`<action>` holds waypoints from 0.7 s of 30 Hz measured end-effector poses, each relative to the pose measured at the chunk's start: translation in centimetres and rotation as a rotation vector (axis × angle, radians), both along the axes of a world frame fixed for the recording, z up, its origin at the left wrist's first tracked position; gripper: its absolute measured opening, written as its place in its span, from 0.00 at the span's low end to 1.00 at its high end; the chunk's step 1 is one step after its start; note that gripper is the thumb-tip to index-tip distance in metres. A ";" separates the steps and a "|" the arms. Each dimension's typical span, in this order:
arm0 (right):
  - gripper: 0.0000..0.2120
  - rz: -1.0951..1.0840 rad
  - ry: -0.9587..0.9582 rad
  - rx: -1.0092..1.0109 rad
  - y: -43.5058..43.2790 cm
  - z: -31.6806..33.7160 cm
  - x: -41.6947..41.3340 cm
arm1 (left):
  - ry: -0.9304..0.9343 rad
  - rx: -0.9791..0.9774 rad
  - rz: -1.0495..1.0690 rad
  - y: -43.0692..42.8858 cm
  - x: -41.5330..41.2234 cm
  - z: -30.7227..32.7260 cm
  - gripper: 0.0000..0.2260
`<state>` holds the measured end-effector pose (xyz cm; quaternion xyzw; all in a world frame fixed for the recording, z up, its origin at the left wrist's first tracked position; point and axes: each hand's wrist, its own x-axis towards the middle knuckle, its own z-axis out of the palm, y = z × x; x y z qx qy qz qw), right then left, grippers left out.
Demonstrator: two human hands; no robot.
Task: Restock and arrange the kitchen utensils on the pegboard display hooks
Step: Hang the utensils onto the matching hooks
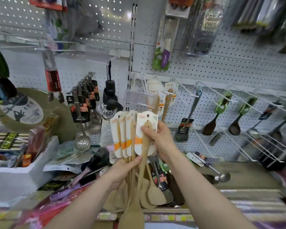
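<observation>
My left hand (pixel 122 169) grips a fanned bundle of carded wooden spatulas (pixel 122 134) by their handles, blades hanging down. My right hand (pixel 158 139) pinches the front wooden spatula (pixel 143 154) of the bundle against its white and orange card. Just behind, two more carded wooden spatulas (pixel 168 98) hang on a white pegboard hook (pixel 165 92). The white pegboard (pixel 221 66) fills the background.
Slotted ladles (pixel 82 141) hang at left beside a black umbrella (pixel 110 91). Long bare white hooks (pixel 238 100) and dark spoons (pixel 208 128) stick out at right. A white foam box (pixel 21 176) and loose packaged goods crowd the shelf below.
</observation>
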<state>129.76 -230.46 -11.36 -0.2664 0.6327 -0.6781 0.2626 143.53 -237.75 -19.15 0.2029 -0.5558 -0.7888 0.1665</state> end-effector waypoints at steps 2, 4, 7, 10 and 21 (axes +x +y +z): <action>0.15 -0.043 0.001 -0.020 0.7 0.4 -0.4 | -0.029 -0.011 0.034 0.0 0.1 0.1 0.20; 0.14 -0.092 0.008 -0.057 1.3 1.0 -1.1 | -0.038 -0.056 0.075 -0.4 0.3 0.0 0.09; 0.14 -0.160 0.050 -0.072 1.9 2.3 -2.6 | -0.042 -0.115 0.134 -1.0 0.8 0.1 0.08; 0.15 -0.181 0.075 -0.064 1.3 3.2 -4.4 | -0.062 -0.148 0.149 -1.4 1.1 0.1 0.08; 0.08 -0.066 0.162 -0.027 -1.3 3.6 -7.4 | -0.092 -0.196 0.211 -2.3 0.1 0.3 0.09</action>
